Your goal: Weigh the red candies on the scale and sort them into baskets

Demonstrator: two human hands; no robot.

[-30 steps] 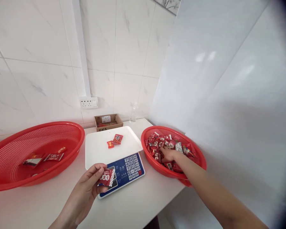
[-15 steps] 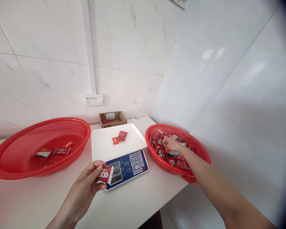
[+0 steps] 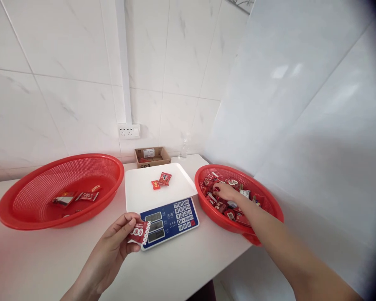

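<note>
My left hand [image 3: 113, 251] pinches a red and white candy packet [image 3: 140, 232] over the front left corner of the weighing scale [image 3: 169, 219]. Two red packets [image 3: 161, 180] lie on the scale's white pan [image 3: 138, 194]. My right hand [image 3: 227, 191] reaches into the right red basket [image 3: 269, 207], fingers curled down among several red candy packets [image 3: 219, 205]; what they hold, if anything, is hidden.
A large red basket [image 3: 113, 167] at the left holds a few packets [image 3: 77, 197]. A small cardboard box [image 3: 152, 156] and a clear bottle [image 3: 184, 148] stand by the tiled wall under a socket [image 3: 129, 131]. The white counter [image 3: 181, 267] ends just past the right basket.
My right hand has shifted toward the back of the right basket. The left hand keeps the packet by the scale's corner. The camera has turned slightly, moving everything right in view.
</note>
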